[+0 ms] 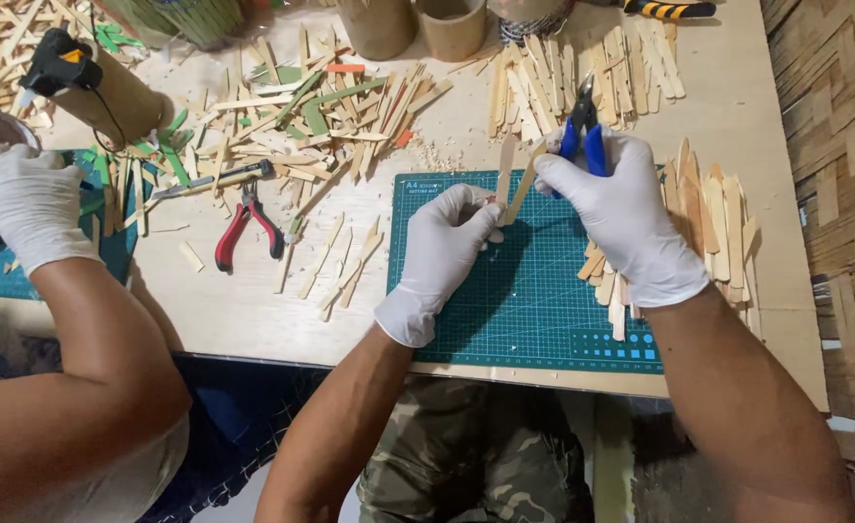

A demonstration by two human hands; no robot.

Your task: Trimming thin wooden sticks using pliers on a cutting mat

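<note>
My left hand (444, 254), in a white glove, pinches a flat wooden stick (505, 174) upright over a green cutting mat (534, 300). A second stick (522, 189) leans beside it. My right hand (626, 218), also gloved, grips blue-handled cutting pliers (582, 131) just right of the sticks, jaws pointing away from me. Whether the jaws touch a stick is unclear.
Piles of wooden sticks (713, 218) lie right of the mat and across the table's far side (350, 107). Red-handled pliers (248, 228) lie left of the mat. Another person's gloved hand (25, 199) works at far left near a glue gun (54, 60) and cardboard tubes (379, 24).
</note>
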